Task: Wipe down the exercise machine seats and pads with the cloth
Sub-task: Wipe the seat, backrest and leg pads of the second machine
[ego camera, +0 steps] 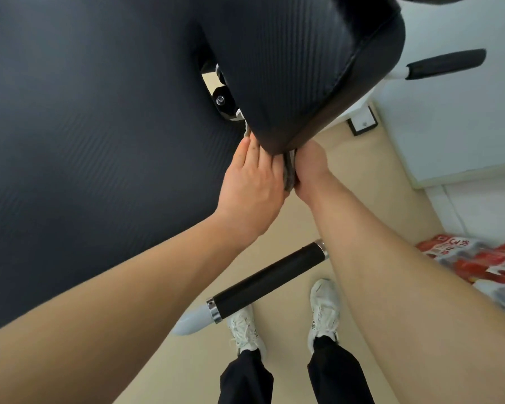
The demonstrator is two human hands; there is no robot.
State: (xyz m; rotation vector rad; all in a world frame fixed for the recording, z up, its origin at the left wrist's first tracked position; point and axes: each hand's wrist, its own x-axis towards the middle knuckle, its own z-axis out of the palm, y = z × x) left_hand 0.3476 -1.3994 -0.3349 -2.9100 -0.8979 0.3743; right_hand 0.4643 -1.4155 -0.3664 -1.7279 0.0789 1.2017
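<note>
- Back pad (pixel 70 112): large and black, to the left of the fingers.
- Left hand (pixel 254 182): fingers (pixel 249 151) straight and flat, pressing the grey cloth (pixel 289 173) up against the seat pad's tip.
- Seat pad (pixel 289 68): just above the fingers, with its tip between both hands.
- Right hand (pixel 311 167): touches the cloth. Its fingers are hidden under the pad, so I cannot tell the grip.
- Handle grip (pixel 268 282): below the fingers, well apart.

Gym: padded machine seat (pixel 289 68), handles (pixel 266 282)
</note>
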